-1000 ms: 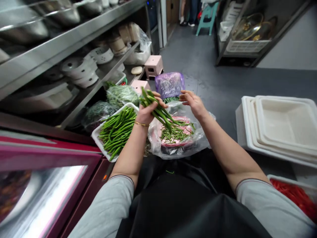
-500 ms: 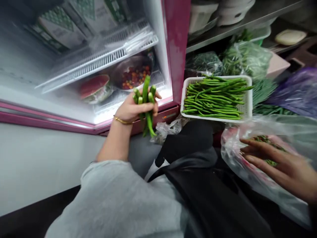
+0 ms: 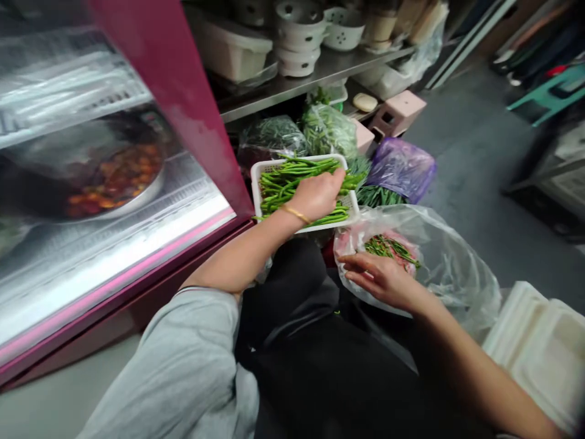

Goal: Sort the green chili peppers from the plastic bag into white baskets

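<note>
Green chillies (image 3: 283, 183) under L hand (image 3: 315, 195), palm down, arm outstretched.

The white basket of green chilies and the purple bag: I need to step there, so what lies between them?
In the head view, loose green stalks fill the gap between the white basket and the purple bag.

The fingers of the left hand (image 3: 316, 195) are hidden among the green chillies (image 3: 283, 182), so a grip cannot be judged. The white trays (image 3: 534, 347) (lower right) are cut off by the edge.
</note>
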The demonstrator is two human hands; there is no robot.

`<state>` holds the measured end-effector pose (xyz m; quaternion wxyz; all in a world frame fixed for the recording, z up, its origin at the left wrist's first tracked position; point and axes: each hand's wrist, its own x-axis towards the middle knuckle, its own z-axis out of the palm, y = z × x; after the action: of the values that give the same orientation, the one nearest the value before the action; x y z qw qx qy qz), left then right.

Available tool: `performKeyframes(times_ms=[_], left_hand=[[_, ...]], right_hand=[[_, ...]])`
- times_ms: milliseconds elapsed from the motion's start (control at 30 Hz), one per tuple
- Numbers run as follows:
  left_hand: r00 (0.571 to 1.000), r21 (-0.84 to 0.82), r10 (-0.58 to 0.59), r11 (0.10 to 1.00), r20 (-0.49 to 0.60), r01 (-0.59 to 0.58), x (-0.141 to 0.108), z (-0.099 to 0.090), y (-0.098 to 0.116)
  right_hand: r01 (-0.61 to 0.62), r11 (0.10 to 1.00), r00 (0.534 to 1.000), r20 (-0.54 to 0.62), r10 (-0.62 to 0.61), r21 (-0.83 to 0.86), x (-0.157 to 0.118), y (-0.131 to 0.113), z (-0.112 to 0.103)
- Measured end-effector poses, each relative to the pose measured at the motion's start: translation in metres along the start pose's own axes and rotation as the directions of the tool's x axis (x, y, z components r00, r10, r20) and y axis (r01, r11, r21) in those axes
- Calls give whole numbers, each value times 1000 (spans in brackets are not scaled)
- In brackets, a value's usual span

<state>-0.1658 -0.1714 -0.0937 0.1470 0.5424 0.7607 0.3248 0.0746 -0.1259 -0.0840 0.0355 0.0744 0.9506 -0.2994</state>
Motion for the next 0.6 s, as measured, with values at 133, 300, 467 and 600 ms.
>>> performKeyframes(times_ms=[133,300,467,600], left_hand=[[991,363,-88,930,100,46,69,95,-16],[987,450,-12,891,159,-61,65,148,-67],[979,477,-14,874,205,-88,67,143,-76],[972,479,5,869,236,-121,59,138,-81]], right_hand=[[-148,989,989,24,148,3,-33,35,13],[-304,946,952,5,306,113,-81,64,11],[-213,950,943,-206,261,230,-73,79,-17],[-129,985,894,-416,166,115,-7,107,-49]])
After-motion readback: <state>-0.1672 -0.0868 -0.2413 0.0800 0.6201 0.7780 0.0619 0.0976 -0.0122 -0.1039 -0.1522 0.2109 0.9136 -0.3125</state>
